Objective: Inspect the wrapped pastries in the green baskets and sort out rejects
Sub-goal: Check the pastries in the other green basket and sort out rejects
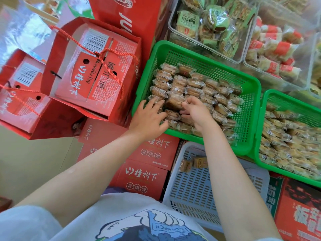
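Both hands work inside the near-left green perforated plastic basket point(250, 94), which sits at the centre of the view. The basket holds rows of small brown pastries in clear wrappers point(196, 84), packed side by side across its floor.

The left hand point(149, 117) lies at the 8 o'clock corner of this basket, over its near-left rim. Its fingers are spread and nearly straight, pressing flat on the wrapped pastries beneath; it grasps nothing.

The right hand point(196, 112) is at 6 o'clock within the basket, just beside the left hand. Its fingers are curled and pinch the edge of one clear-wrapped brown pastry point(174, 101), which lies between the two hands.

A second green perforated plastic basket point(265, 136) stands at 3 o'clock, touching the first, and is filled with paler yellow wrapped pastries point(291, 136).

A pale blue slotted plastic basket point(191, 188) sits at 6 o'clock, below the first green basket and under the right forearm. It contains two wrapped brown pastries point(192, 163) near its far edge.

Red printed cardboard gift boxes with cord handles point(93, 70) stand at 9 to 10 o'clock. Flat red cartons point(144, 174) are stacked at 7 o'clock. Clear plastic bins of green- and red-labelled packets point(208, 26) occupy 12 to 2 o'clock.
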`<act>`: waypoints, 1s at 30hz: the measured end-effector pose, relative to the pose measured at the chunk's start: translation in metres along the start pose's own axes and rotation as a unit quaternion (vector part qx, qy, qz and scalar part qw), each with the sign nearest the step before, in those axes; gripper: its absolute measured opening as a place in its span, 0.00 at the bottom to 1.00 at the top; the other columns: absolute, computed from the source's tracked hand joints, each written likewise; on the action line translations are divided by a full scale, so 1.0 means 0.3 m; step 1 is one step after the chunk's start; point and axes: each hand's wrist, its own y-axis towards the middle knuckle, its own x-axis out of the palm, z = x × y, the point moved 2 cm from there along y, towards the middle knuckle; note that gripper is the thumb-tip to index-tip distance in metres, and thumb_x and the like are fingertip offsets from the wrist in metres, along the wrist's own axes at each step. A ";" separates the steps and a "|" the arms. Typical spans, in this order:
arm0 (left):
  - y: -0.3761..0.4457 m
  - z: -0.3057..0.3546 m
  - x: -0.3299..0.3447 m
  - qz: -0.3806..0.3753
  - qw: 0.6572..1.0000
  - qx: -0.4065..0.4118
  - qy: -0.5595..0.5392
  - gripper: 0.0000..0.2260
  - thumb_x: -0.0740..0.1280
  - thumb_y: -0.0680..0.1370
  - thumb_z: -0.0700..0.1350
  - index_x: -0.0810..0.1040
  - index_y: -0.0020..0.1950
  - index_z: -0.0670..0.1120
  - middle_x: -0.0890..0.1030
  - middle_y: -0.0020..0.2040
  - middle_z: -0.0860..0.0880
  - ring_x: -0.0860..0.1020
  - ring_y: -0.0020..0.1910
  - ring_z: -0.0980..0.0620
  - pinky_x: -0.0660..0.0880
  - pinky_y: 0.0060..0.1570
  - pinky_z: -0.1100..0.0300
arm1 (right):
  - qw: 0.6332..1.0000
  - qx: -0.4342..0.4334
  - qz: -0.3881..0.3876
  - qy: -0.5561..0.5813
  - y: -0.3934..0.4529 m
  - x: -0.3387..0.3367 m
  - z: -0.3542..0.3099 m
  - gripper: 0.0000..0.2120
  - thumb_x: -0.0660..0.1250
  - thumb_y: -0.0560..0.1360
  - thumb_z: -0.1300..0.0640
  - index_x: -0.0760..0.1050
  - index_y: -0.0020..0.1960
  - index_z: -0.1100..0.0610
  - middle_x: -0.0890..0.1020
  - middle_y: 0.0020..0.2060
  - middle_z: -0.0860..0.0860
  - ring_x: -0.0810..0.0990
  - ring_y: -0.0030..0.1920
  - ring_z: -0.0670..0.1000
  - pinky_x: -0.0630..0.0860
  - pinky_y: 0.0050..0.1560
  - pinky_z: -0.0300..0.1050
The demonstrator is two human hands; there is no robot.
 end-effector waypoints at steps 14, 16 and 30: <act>-0.108 0.100 -0.281 -0.012 0.650 -0.107 -0.753 0.16 0.68 0.80 0.43 0.76 0.68 0.47 0.83 0.59 0.46 0.83 0.55 0.49 0.81 0.52 0.54 | 0.892 -0.061 -0.065 0.444 -0.382 -0.091 -0.024 0.12 0.59 0.83 0.62 0.69 0.66 0.63 0.84 0.48 0.60 0.84 0.47 0.55 0.82 0.47 0.45; -0.141 0.124 -0.303 0.002 0.618 -0.113 -0.778 0.14 0.67 0.80 0.46 0.78 0.65 0.48 0.84 0.58 0.45 0.83 0.55 0.46 0.82 0.52 0.53 | 0.894 -0.072 -0.054 0.440 -0.429 -0.079 -0.014 0.09 0.61 0.82 0.63 0.68 0.61 0.61 0.85 0.47 0.60 0.84 0.45 0.56 0.82 0.46 0.45; -0.269 0.204 -0.402 0.111 0.701 -0.163 -0.685 0.06 0.69 0.80 0.41 0.85 0.53 0.45 0.86 0.47 0.43 0.84 0.45 0.51 0.83 0.49 0.47 | 0.944 -0.079 0.036 0.319 -0.569 -0.080 0.074 0.09 0.62 0.81 0.64 0.79 0.48 0.57 0.86 0.42 0.50 0.82 0.45 0.49 0.76 0.45 0.46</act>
